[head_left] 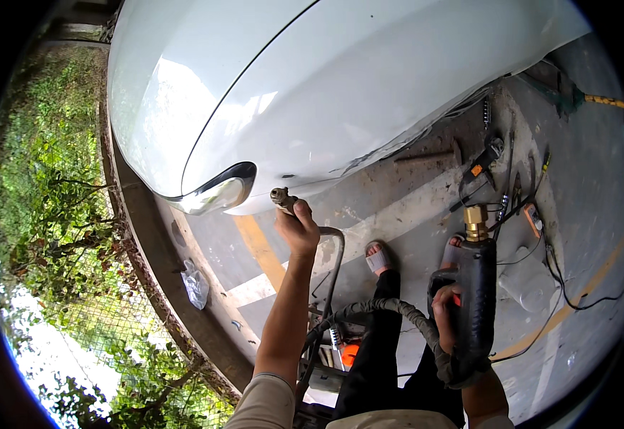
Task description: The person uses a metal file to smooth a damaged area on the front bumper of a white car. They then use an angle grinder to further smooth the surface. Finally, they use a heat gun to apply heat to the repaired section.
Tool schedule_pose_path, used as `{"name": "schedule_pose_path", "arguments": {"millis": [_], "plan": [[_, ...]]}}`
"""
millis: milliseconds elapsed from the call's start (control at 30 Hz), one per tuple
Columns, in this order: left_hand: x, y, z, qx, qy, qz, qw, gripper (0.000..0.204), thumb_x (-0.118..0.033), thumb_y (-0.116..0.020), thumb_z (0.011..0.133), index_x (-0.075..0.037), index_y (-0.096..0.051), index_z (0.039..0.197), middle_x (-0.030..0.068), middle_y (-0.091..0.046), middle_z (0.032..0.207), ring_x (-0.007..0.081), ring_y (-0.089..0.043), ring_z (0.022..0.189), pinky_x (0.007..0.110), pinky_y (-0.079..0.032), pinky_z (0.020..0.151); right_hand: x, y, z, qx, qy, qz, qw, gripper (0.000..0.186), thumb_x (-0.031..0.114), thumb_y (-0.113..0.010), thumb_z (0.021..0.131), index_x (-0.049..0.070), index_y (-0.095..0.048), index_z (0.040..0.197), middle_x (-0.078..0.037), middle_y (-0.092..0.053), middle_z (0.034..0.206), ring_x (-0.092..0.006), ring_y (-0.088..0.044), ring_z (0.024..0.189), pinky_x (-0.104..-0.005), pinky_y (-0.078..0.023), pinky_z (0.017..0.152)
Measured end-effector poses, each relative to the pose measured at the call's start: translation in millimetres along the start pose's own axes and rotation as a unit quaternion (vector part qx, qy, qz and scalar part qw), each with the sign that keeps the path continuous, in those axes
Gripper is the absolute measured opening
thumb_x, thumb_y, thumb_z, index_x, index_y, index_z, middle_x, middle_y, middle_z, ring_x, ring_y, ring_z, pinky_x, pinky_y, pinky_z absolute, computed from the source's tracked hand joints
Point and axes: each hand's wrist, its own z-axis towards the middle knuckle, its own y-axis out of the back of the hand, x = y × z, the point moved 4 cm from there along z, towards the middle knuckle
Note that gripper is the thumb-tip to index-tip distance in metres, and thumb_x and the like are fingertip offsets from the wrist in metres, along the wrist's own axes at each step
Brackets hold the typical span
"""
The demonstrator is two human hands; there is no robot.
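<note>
My left hand (297,232) grips a small metal fitting (282,198) with a dark hose, held up in front of the white car bumper (312,129), near its chrome trim (219,190). My right hand (446,314) is closed around the handle of a bulky black gun-shaped tool (475,300) with a brass nozzle (476,222) on top and a wrapped hose running from its lower end. The right thumb and some fingers are partly hidden by the tool.
Cables, an angle-grinder-like tool (481,164), an orange-and-grey device (532,219) and a metal bar (426,159) lie on the ground at right. A plastic bag (195,284) lies by the left curb (137,200), beside mesh fence and plants. My sandalled feet (376,256) stand below the bumper.
</note>
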Motion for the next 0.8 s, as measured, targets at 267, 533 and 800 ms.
{"name": "schedule_pose_path", "arguments": {"millis": [267, 533, 800], "plan": [[-14, -20, 7, -0.036, 0.029, -0.042, 0.998, 0.039, -0.035, -0.042, 0.097, -0.003, -0.044, 0.074, 0.0026, -0.046, 0.051, 0.0143, -0.045, 0.044, 0.029, -0.033, 0.043, -9, -28, 16, 0.11, 0.053, -0.127, 0.984, 0.037, 0.006, -0.07, 0.079, 0.003, -0.048, 0.108, -0.011, -0.056, 0.079, -0.0184, -0.058, 0.059, -0.0259, -0.048, 0.052], [-19, -18, 12, -0.025, -0.021, -0.079, 0.996, 0.045, -0.04, -0.036, 0.099, -0.006, -0.038, 0.07, -0.0007, -0.04, 0.049, 0.0072, -0.035, 0.039, 0.022, -0.024, 0.037, -25, -29, 16, 0.088, -0.007, -0.12, 0.989, 0.034, 0.007, -0.073, 0.074, 0.004, -0.051, 0.101, -0.008, -0.057, 0.082, -0.0194, -0.06, 0.064, -0.0286, -0.049, 0.057], [-8, -15, 9, -0.016, -0.013, -0.068, 0.998, 0.045, -0.04, -0.036, 0.099, -0.007, -0.037, 0.069, -0.0014, -0.038, 0.049, 0.0064, -0.034, 0.039, 0.022, -0.023, 0.038, -29, -34, 30, 0.095, 0.038, -0.138, 0.985, 0.041, 0.01, -0.073, 0.074, 0.002, -0.048, 0.106, -0.01, -0.058, 0.083, -0.0218, -0.062, 0.068, -0.0299, -0.049, 0.061]]}}
